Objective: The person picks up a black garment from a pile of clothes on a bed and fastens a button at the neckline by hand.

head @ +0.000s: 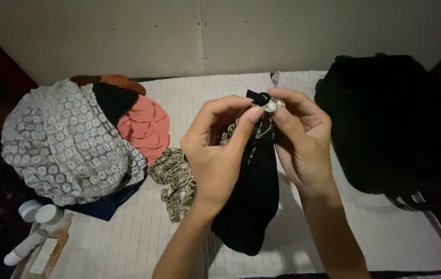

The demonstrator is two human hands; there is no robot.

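Observation:
A black garment (249, 201) hangs between my hands over the white gridded surface (199, 98). My left hand (215, 150) pinches its top edge beside a small round silver button (270, 106) and a black loop. My right hand (300, 137) grips the same spot from the right, fingertips touching the button. A gold-patterned dark fabric (176, 178) trails from under my left hand onto the surface.
A heap of clothes lies at the left: grey lace fabric (65, 144), a coral pink piece (145, 126), a navy piece beneath. A black pile (380, 119) sits at the right. Small bottles (39, 232) stand at the lower left. A pale wall runs behind.

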